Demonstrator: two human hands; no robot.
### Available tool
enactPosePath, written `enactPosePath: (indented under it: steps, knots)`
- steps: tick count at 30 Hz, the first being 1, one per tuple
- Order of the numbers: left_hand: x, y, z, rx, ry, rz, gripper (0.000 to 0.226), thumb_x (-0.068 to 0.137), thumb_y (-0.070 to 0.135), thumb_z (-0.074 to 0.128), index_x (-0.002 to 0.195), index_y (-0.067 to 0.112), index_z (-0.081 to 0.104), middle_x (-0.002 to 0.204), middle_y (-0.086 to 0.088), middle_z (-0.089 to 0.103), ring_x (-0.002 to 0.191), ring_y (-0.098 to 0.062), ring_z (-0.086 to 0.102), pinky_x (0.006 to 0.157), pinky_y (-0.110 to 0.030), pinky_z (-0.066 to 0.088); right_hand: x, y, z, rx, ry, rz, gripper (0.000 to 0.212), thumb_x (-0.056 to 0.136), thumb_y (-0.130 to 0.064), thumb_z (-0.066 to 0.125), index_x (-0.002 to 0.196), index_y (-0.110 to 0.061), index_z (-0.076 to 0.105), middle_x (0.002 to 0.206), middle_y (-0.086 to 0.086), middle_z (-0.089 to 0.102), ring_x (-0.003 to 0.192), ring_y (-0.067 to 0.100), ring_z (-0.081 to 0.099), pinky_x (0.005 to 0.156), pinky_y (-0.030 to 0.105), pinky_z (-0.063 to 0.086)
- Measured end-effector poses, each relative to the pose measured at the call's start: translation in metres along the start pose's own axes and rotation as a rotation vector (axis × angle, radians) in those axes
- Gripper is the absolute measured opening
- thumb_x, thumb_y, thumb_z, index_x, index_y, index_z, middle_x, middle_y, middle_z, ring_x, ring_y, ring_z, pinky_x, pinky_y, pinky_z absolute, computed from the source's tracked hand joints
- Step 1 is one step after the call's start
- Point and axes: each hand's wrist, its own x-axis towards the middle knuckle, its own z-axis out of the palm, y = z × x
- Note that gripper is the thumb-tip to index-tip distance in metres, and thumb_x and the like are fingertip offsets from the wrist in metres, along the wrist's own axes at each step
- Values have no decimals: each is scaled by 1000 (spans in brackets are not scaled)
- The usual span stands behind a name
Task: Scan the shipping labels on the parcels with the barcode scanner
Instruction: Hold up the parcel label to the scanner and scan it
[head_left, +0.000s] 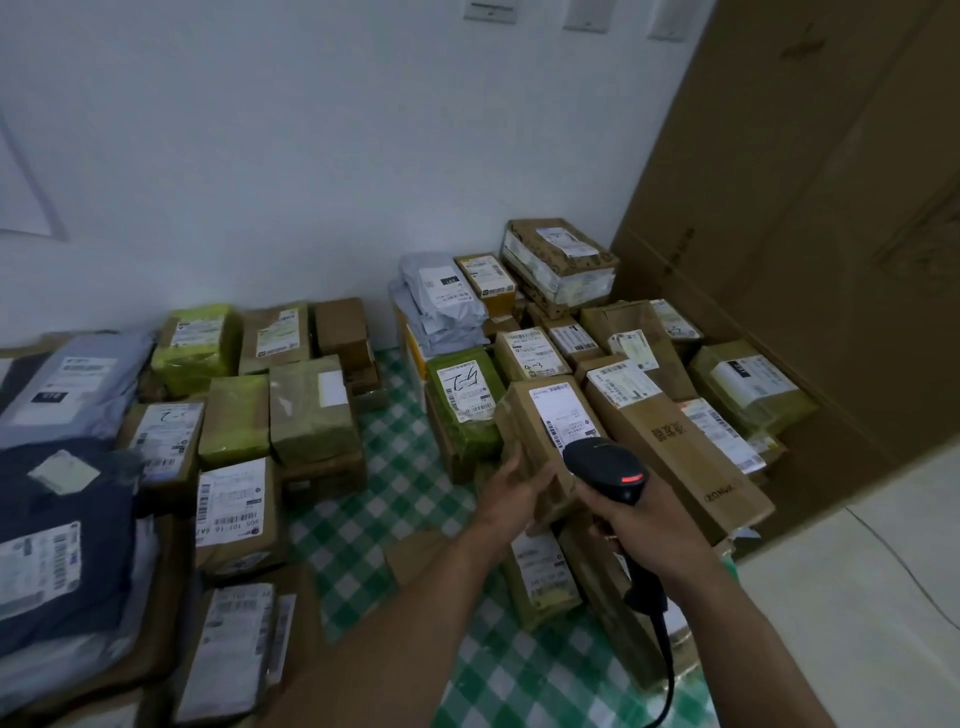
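My right hand (647, 525) grips the handle of a black barcode scanner (608, 467); a red light glows on the scanner's head. The head points at the white shipping label (563, 415) on a long brown cardboard parcel (535, 436). My left hand (511, 488) holds the near left end of that parcel, fingers curled on its side. The scanner's black cable (667, 670) hangs down toward the bottom edge of the frame.
Labelled parcels lie in two groups on a green-and-white checked cloth (384, 499): boxes and grey bags at left (234, 499), boxes at right (670, 441). A strip of cloth runs between the groups. Tall cardboard sheets (810, 208) lean at right, a white wall behind.
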Motion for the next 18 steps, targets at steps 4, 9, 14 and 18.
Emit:
enactPosePath:
  steps: [4, 9, 14, 18]
  knots:
    - [-3, -1, -7, 17, -3, 35, 42, 98, 47, 66, 136, 57, 53, 129, 19, 68, 115, -5, 67, 104, -38, 53, 4, 5, 6, 22, -8, 4, 18, 93, -17, 77, 109, -23, 70, 81, -1, 74, 67, 13, 67, 54, 19, 53]
    - [-16, -50, -54, 256, 441, 124, 35, 97, 29, 71, 131, 26, 63, 130, 8, 62, 116, -11, 62, 100, -32, 52, 8, 21, 27, -58, -98, 19, 15, 94, -21, 77, 107, -18, 71, 65, -8, 70, 56, 6, 64, 53, 19, 48]
    - [-15, -118, -93, 719, 549, -14, 41, 83, 39, 76, 116, 19, 63, 124, -2, 63, 114, -20, 56, 105, -33, 45, 5, 38, 54, -163, -189, 53, 28, 91, -28, 80, 115, -31, 67, 89, -4, 77, 69, 13, 74, 59, 27, 55]
    - [-28, -112, -93, 878, 456, 100, 53, 86, 37, 76, 128, 10, 57, 137, -7, 51, 129, -26, 46, 110, -37, 38, 3, 53, 68, -208, -217, 69, 34, 89, -26, 82, 118, -30, 65, 93, -6, 75, 76, 15, 73, 60, 22, 55]
